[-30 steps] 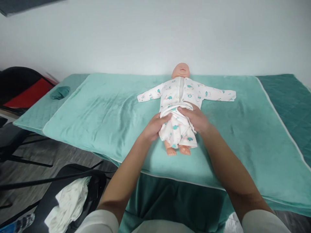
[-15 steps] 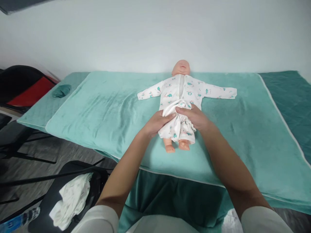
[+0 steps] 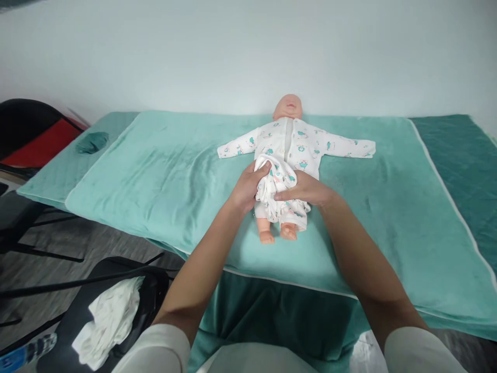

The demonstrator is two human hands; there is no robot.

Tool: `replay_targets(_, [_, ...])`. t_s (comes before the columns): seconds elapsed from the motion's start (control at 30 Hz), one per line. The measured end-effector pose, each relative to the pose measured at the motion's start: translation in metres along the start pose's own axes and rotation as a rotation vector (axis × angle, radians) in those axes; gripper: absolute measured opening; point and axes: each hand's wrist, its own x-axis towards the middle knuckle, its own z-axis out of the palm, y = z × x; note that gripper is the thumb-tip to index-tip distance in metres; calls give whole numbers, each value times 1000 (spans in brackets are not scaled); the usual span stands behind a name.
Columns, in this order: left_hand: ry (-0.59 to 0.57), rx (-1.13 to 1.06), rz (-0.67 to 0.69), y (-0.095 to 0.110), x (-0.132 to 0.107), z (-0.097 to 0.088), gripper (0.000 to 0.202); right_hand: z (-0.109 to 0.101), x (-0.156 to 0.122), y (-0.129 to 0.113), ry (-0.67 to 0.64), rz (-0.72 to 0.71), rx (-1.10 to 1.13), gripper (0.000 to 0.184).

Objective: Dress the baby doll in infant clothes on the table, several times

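Note:
A baby doll [image 3: 288, 106] lies on its back, head toward the wall, on the green bed cover [image 3: 186, 171]. It wears a white printed baby jacket [image 3: 305, 142] with both sleeves spread out sideways. Over its hips and legs are bunched white printed baby pants [image 3: 276, 178], with the bare feet showing below. My left hand [image 3: 247, 187] grips the gathered pants at their left side, thumb on top. From the right, my right hand [image 3: 310, 188] holds the same cloth, its thumb across the front and its other fingers partly hidden by fabric.
A black chair [image 3: 58, 342] at lower left bears a crumpled white cloth [image 3: 112, 316] and a plastic bottle [image 3: 29, 352] lies beside it. A black and red chair [image 3: 34, 140] stands by the bed's left end. The white wall [image 3: 248, 52] runs behind the bed.
The pants cloth is gathered into a tighter bunch and raised slightly. My left hand has moved up along it; my right thumb has moved lower. The view has shifted slightly.

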Motion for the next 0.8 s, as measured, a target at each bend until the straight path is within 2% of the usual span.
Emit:
replay_targets(0.13, [-30, 75, 2, 1, -5, -1, 47, 3, 0, 6, 116, -89, 132, 43])
replay_targets(0.27, [-20, 183, -51, 6, -13, -7, 55, 7, 3, 16, 207, -119, 274, 45])
replay_targets(0.33, [-80, 239, -61, 9, -17, -12, 57, 8, 4, 17, 214, -143, 307, 46])
replay_targets(0.43, [-237, 295, -49, 14, -21, -20, 59, 9, 5, 18, 209, -186, 323, 46])
replay_targets(0.5, [-270, 286, -36, 15, -21, -22, 59, 8, 5, 18, 204, -188, 319, 48])
replay_targets(0.67, [-107, 76, 44, 7, -14, -22, 49, 4, 1, 15, 160, -126, 215, 48])
replay_targets(0.8, [-81, -70, 19, -1, -10, -20, 48, 1, -1, 10, 64, -99, 115, 40])
